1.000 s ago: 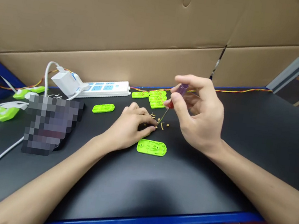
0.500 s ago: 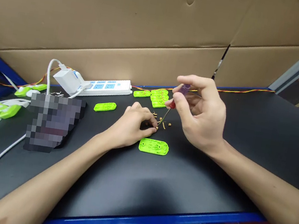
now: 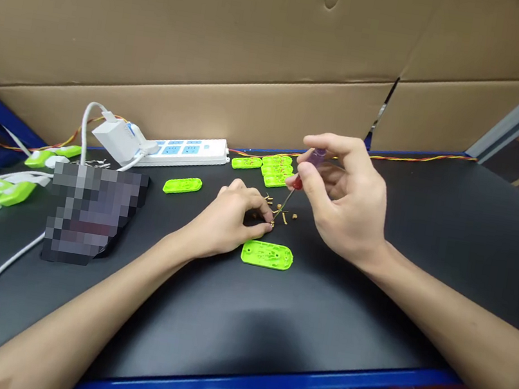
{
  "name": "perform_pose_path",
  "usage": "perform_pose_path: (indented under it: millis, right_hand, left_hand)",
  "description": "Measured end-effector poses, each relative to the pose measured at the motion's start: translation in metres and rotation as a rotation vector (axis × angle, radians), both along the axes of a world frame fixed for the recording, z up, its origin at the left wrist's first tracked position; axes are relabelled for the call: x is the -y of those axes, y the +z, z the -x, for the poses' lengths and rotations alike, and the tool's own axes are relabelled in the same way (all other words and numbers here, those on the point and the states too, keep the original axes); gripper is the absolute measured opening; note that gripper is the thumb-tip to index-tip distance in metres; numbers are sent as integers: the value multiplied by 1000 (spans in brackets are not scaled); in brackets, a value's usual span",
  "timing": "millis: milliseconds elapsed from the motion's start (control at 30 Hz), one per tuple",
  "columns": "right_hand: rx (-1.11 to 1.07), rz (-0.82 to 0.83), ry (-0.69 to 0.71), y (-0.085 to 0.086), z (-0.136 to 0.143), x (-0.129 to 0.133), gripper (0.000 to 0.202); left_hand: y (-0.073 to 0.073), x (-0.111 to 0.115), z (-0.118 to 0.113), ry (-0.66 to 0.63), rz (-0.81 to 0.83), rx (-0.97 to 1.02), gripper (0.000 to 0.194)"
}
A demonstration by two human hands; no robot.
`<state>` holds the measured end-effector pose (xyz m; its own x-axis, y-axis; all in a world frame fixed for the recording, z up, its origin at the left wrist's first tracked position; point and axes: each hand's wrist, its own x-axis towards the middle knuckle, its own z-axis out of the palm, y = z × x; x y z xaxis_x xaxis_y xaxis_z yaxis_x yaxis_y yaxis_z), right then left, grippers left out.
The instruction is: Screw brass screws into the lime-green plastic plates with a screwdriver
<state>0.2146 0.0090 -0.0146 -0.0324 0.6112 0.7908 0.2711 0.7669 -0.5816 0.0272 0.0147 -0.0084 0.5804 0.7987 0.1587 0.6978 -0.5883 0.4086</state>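
My right hand (image 3: 349, 198) is closed round the purple and red handle of a screwdriver (image 3: 297, 183), which slants down to the left. Its tip meets a small brass part (image 3: 272, 224) pinched between the thumb and forefinger of my left hand (image 3: 239, 217), low over the black table. Several loose brass pieces (image 3: 284, 218) lie just beyond these fingertips, some partly hidden by my left hand. Nearer to me, a green plastic shell (image 3: 267, 255) rests with its moulded inside facing up.
A white power strip (image 3: 188, 151) with a plugged-in adapter stands behind on the left. Several green shells (image 3: 277, 170) lie at the back, another green shell (image 3: 183, 185) left of my hand. A blurred-out dark object (image 3: 95, 215) and white cables occupy the left side.
My right hand and the screwdriver handle have shifted very slightly to the left. My left hand keeps its place with the small brass part.
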Motion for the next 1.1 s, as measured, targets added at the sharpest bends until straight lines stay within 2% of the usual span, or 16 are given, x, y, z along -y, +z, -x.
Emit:
perform_pose_path:
  millis: [333, 900, 1100]
  right_hand:
    - [43, -27, 19, 2, 0, 2, 26]
    - [98, 4, 178, 6, 3, 5, 36]
    - [169, -68, 87, 6, 7, 3, 41]
  left_hand:
    - [0, 1, 0, 2, -6, 0, 8]
    - [1, 2, -2, 22, 29, -7, 10]
    - [1, 1, -2, 19, 17, 0, 8]
